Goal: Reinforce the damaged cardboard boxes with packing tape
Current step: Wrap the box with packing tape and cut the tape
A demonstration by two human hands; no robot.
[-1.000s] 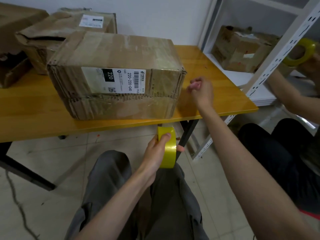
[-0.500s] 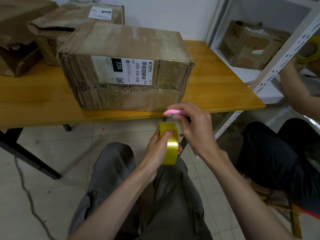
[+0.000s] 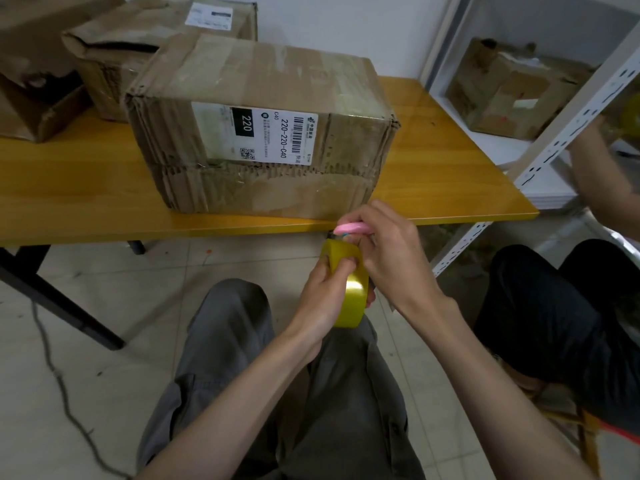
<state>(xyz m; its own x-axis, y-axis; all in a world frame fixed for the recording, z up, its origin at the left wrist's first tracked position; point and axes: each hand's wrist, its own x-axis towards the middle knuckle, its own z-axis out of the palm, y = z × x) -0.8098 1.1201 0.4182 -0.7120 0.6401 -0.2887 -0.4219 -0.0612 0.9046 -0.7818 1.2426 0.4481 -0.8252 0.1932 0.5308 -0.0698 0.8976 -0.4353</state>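
A worn cardboard box (image 3: pixel 263 123) with a white shipping label stands on the yellow wooden table (image 3: pixel 86 188), near its front edge. Below that edge, over my lap, my left hand (image 3: pixel 322 296) grips a yellow roll of packing tape (image 3: pixel 353 282). My right hand (image 3: pixel 391 251) holds a small pink cutter (image 3: pixel 353 228) just above the top of the roll, fingers curled around it and touching the roll's right side.
Two more battered boxes (image 3: pixel 138 46) sit at the table's back left. A white metal shelf (image 3: pixel 554 147) on the right holds another torn box (image 3: pixel 509 91). A second person (image 3: pixel 571 306) sits at the right. A cable (image 3: pixel 65 393) trails on the tiled floor.
My right hand came back from the table beside the box, carrying the pink cutter down to the tape roll. My left hand kept the roll over my lap. The view has shifted closer.
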